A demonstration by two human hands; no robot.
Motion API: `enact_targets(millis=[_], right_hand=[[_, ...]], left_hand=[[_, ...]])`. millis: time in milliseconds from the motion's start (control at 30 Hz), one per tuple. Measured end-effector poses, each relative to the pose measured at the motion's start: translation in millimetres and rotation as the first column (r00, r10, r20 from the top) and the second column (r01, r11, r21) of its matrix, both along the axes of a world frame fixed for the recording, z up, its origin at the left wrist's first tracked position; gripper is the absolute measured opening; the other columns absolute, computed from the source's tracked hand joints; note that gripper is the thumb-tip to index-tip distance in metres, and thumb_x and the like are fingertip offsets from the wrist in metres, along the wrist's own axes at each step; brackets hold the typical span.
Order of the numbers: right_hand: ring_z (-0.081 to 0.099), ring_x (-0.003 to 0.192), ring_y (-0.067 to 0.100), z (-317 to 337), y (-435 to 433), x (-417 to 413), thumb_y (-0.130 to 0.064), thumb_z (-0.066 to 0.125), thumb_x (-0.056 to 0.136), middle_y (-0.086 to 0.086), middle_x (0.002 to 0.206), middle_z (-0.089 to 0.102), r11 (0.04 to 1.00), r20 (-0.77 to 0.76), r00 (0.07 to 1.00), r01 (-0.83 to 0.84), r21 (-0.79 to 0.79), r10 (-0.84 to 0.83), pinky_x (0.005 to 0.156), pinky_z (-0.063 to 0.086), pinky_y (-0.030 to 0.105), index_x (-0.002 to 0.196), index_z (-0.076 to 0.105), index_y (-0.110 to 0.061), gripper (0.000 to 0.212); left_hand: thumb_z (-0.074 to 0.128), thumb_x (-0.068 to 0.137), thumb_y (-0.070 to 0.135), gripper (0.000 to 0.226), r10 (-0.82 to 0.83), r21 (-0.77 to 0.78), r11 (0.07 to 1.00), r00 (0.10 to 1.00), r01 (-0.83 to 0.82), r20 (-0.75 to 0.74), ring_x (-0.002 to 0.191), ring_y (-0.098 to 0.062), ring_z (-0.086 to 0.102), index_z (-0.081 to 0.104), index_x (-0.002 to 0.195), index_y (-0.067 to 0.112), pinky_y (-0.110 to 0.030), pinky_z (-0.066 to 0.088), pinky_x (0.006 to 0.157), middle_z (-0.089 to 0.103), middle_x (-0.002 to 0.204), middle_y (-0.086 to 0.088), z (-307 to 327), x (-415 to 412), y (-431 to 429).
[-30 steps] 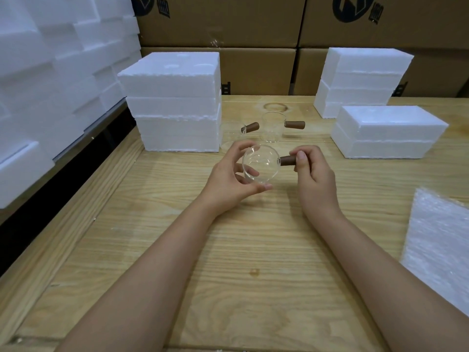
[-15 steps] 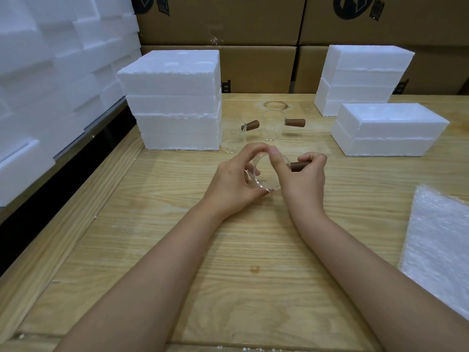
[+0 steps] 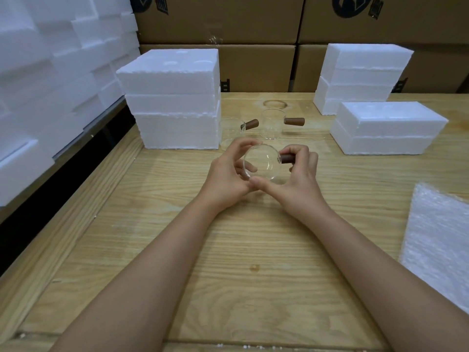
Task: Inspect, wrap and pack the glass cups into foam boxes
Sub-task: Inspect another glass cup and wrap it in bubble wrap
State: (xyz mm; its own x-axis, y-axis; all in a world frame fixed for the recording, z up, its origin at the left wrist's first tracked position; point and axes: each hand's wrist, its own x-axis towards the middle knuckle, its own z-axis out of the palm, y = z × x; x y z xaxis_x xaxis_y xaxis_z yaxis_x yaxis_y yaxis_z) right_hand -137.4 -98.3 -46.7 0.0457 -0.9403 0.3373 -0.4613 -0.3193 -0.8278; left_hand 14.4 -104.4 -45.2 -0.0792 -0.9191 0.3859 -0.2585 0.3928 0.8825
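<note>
A: What is hard to make out here?

B: The glass cup [image 3: 261, 162] in the hands is so clear that only its round rim reads well. I cannot tell whether its mouth or its base faces the camera. 2 more cups stand on the table [image 3: 228, 250] behind it. The left cup [image 3: 229, 130] nearly vanishes against the white foam, while the right cup [image 3: 272, 124] shows better. The bubble wrap [image 3: 441, 240] is cut off by the right edge, and the print on the cartons [image 3: 253, 21] by the top edge.

A: And the hands?

B: Both grip the 1 cup, tipped on its side over the middle of the table, just in front of the 2 standing cups. The left hand [image 3: 228, 174] curls its fingers round the cup's left side. The right hand [image 3: 299, 179] wraps its fingers round the brown handle [image 3: 288, 158], which hides their tips. Its thumb reaches under the cup to meet the left thumb.

A: The foam boxes?

B: The tall foam stack [image 3: 172, 102] stands just left of the cups, and the low foam box [image 3: 385, 128] sits to the right. What they hold is hidden.
</note>
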Motion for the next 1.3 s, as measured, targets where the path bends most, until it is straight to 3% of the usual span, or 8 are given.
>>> enact_targets(millis=[100,400,633,767,867,967,1167,1300], right_hand=[[0.043,0.092,-0.018,1.6,-1.2,-7.3,-0.026,0.083,0.070,-0.004,0.113,0.040,0.992,0.054,0.993,-0.105,-0.067,0.109,0.083,0.033,0.003,0.107,0.040,-0.032,0.056],[0.056,0.083,-0.003,2.3,-8.6,-10.9,-0.022,0.063,0.091,0.001,0.099,0.061,0.994,0.284,0.952,-0.105,-0.040,0.112,0.078,0.046,0.022,0.088,0.055,-0.026,0.009],[0.048,0.056,-0.009,-0.6,-12.8,-5.3,-0.040,0.070,0.083,-0.024,0.056,0.053,0.996,0.381,0.921,0.067,0.052,-0.082,0.056,0.036,0.005,0.071,0.051,-0.021,0.029],[0.052,0.068,-0.003,3.3,-11.7,-2.1,-0.059,0.073,0.067,-0.005,0.086,0.055,0.975,0.283,0.935,0.188,0.120,-0.215,0.063,0.038,0.009,0.072,0.052,-0.021,0.044],[0.051,0.079,-0.003,6.7,-10.0,2.0,-0.062,0.075,0.061,-0.009,0.095,0.042,0.969,0.156,0.959,0.219,0.119,-0.236,0.068,0.039,0.005,0.077,0.049,-0.023,0.050],[0.049,0.100,0.015,6.6,-8.1,6.7,-0.071,0.071,0.047,-0.010,0.095,0.032,0.970,0.027,0.976,0.214,0.114,-0.218,0.089,0.043,0.023,0.087,0.045,-0.021,0.070],[0.038,0.108,0.021,2.0,-2.5,10.7,-0.059,0.079,0.047,0.000,0.108,0.025,0.990,-0.083,0.987,0.136,-0.040,-0.139,0.098,0.036,0.025,0.103,0.039,-0.016,0.082],[0.045,0.106,0.014,-0.5,-3.4,9.5,-0.046,0.086,0.054,-0.002,0.112,0.028,0.989,-0.053,0.996,0.072,-0.128,-0.079,0.094,0.038,0.018,0.106,0.039,-0.020,0.075]], left_hand=[[0.088,0.064,0.008,0.067,-0.028,-0.001,1.000,0.999,0.028,-0.030,0.095,-0.025,0.067,0.052,0.110,0.042,-0.033,0.057,0.080,0.063,0.123,0.001,1.1,1.3,0.5],[0.090,0.060,0.003,0.073,-0.027,0.019,0.999,1.000,0.027,-0.006,0.092,-0.022,0.066,0.052,0.111,0.038,-0.040,0.057,0.083,0.058,0.131,0.004,3.6,-0.6,2.2],[0.088,0.063,0.011,0.066,0.018,-0.057,0.998,0.991,-0.010,0.132,0.085,-0.014,0.065,0.054,0.114,0.035,-0.034,0.054,0.081,0.059,0.120,0.021,0.9,-5.9,3.3],[0.086,0.064,0.016,0.064,0.023,-0.121,0.993,0.978,0.003,0.208,0.083,-0.012,0.065,0.053,0.114,0.039,-0.028,0.053,0.078,0.061,0.115,0.023,0.3,-8.0,3.9],[0.086,0.064,0.013,0.064,0.043,-0.132,0.991,0.969,-0.011,0.245,0.082,-0.012,0.065,0.056,0.119,0.028,-0.031,0.053,0.077,0.066,0.113,0.007,-2.6,-7.7,1.5],[0.085,0.063,0.013,0.065,0.050,-0.109,0.994,0.968,-0.023,0.246,0.090,-0.022,0.065,0.056,0.119,0.028,-0.032,0.052,0.080,0.067,0.110,0.007,-3.8,-6.0,0.6],[0.064,0.067,-0.001,0.065,0.032,-0.049,0.998,0.991,-0.026,0.126,0.084,-0.020,0.062,0.050,0.109,0.046,-0.030,0.052,0.072,0.060,0.121,0.013,-1.2,-4.6,0.2],[0.073,0.065,0.001,0.064,-0.004,0.002,1.000,1.000,0.004,0.008,0.084,-0.019,0.061,0.051,0.111,0.040,-0.028,0.052,0.071,0.057,0.130,0.008,0.7,-3.0,-0.1]])
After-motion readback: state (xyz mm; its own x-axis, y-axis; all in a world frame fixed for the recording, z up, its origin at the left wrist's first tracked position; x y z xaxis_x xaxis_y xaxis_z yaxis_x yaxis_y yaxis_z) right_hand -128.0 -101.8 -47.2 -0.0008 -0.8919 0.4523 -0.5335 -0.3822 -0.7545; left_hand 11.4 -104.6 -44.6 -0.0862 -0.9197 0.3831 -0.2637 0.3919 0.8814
